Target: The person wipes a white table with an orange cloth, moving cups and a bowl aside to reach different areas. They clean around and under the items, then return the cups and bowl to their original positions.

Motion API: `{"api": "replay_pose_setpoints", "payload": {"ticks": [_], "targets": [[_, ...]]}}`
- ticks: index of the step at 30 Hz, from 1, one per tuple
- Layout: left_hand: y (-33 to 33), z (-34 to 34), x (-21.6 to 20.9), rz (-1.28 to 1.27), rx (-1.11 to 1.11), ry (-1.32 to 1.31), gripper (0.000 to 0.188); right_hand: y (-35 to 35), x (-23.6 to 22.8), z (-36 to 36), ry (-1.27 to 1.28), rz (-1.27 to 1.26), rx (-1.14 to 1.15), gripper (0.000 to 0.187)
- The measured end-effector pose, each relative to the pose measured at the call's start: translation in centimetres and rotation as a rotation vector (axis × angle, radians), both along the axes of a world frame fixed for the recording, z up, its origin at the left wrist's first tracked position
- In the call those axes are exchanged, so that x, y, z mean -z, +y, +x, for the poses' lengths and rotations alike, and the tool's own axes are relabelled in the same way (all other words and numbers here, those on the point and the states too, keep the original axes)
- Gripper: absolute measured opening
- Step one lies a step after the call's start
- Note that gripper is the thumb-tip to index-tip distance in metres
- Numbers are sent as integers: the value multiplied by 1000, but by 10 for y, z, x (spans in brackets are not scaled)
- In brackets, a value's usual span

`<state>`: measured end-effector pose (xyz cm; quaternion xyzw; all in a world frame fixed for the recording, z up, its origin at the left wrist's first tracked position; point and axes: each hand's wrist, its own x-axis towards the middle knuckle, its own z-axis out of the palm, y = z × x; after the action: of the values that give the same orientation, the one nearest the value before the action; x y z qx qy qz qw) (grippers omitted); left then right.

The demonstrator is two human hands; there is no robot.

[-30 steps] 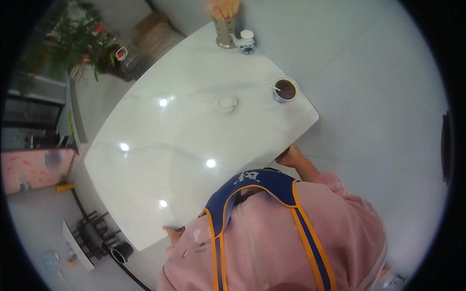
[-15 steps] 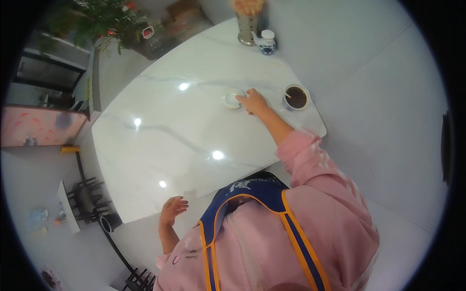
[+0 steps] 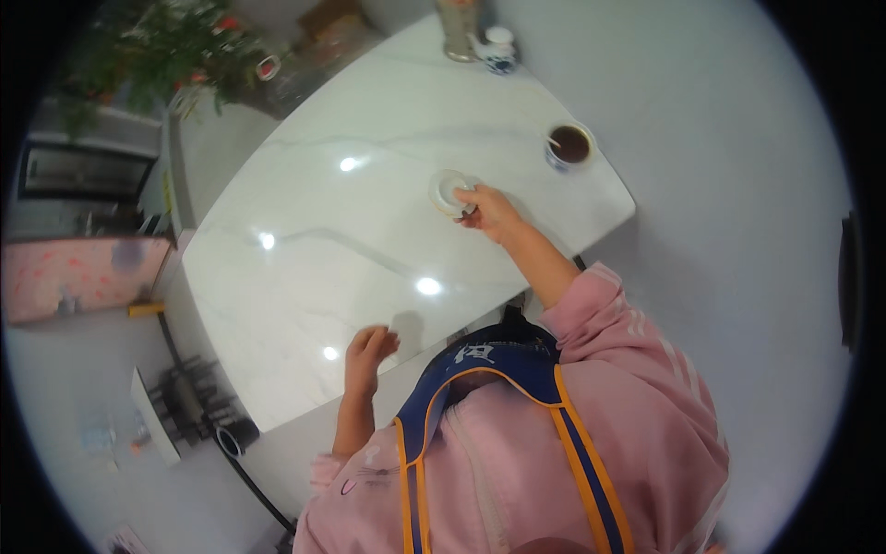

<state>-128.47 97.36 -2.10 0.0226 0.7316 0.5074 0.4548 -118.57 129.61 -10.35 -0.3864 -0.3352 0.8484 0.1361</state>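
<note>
The right hand pinches the edge of a little white lid near the middle of the tabletop. The left hand is free, fingers loosely bent, by the near edge. A pot of brown stuff sits to the right. The blue apron has white writing, partly too small to read.

On the table, the jar stands right of the lid, the teapot behind both, beside the canister.
</note>
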Motion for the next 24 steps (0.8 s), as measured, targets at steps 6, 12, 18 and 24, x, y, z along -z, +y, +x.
{"api": "replay_pose_setpoints", "payload": {"ticks": [6,12,18,24], "targets": [[87,40,11,438,592,261,41,-116,-31,78,346,-443,535,31],[69,148,-1,614,855,-133,51,-233,-61,162,618,-310,901,35],[-12,244,-34,512,1026,-183,40,-362,-107,238,611,-97,1200,39],[-77,384,-59,480,1367,-277,37,-475,-143,369,680,28,1396,42]]}}
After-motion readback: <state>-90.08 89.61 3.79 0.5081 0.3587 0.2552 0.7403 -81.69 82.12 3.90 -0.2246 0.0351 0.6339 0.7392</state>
